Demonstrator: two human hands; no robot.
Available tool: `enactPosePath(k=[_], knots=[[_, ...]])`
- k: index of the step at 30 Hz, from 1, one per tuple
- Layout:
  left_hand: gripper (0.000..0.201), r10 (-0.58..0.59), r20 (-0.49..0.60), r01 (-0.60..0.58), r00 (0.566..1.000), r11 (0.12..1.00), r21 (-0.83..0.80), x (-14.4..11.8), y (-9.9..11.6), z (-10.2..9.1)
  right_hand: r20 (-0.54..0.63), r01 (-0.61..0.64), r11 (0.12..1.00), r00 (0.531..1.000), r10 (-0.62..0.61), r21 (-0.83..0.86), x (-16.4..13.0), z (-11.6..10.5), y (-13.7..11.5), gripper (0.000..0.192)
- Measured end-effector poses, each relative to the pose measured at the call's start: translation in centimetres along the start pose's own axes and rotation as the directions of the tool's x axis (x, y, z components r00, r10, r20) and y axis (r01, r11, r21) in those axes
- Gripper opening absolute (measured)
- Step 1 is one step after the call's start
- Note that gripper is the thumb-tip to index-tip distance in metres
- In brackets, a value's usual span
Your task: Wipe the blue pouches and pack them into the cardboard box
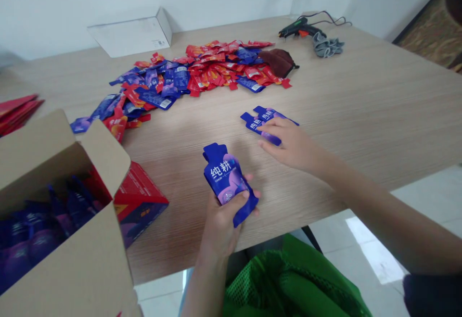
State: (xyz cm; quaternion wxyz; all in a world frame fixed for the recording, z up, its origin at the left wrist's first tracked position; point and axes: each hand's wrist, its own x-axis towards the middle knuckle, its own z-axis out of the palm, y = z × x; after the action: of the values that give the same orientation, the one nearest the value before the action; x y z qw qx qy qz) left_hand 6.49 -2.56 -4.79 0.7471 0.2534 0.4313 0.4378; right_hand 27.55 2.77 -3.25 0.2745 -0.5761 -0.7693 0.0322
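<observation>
A wide wooden worktop (361, 95) carries everything. At its near left edge an open carton (61, 240) is seen, filled with blue pouches, with a red box (139, 196) just beside it. Farther back a heap of red and blue pouches (195, 74) is spread, and a glue gun (301, 28) lies near the far edge.

A blue pouch (225, 175) is held upright above the worktop's near edge in the left hand (220, 223), its lower half pinched between thumb and curled fingers. Two more pouches (262, 120) lie flat on the worktop, well apart from the heap; the right hand (294, 146) rests on them with fingers spread and flat.

The pouches are judged light, soft and slick-filmed, likely to slide and buckle; the firmer sealed edges or spout end are best gripped.
</observation>
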Motion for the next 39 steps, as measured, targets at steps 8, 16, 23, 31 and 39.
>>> enactPosePath(k=[8,16,23,31,39], knots=[[0.053,0.034,-0.087,-0.035,0.996,0.999,-0.011,0.2,0.1,0.8,0.018,-0.018,0.979,1.000,0.022,-0.204,0.8,2.1,1.9,0.026],[0.063,0.136,-0.096,-0.140,0.986,0.989,-0.045,0.9,-0.9,1.6,-0.200,0.049,0.980,0.980,-0.009,0.195,-4.2,0.2,-8.0,0.027],[0.044,0.013,0.027,-0.009,1.000,0.989,-0.147,0.7,-1.0,1.0,0.155,-0.167,0.767,0.984,0.089,0.619,-5.1,-0.3,-11.1,0.024],[0.031,0.022,0.238,0.033,0.971,0.974,-0.223,0.6,-1.1,0.7,0.605,-0.626,0.142,0.779,0.167,0.767,-2.6,-1.4,-8.6,0.010],[0.042,-0.096,0.262,0.131,0.960,0.984,-0.121,0.1,-0.8,0.6,0.411,-0.452,0.048,0.845,0.342,0.891,-2.7,-0.9,-8.4,0.017]])
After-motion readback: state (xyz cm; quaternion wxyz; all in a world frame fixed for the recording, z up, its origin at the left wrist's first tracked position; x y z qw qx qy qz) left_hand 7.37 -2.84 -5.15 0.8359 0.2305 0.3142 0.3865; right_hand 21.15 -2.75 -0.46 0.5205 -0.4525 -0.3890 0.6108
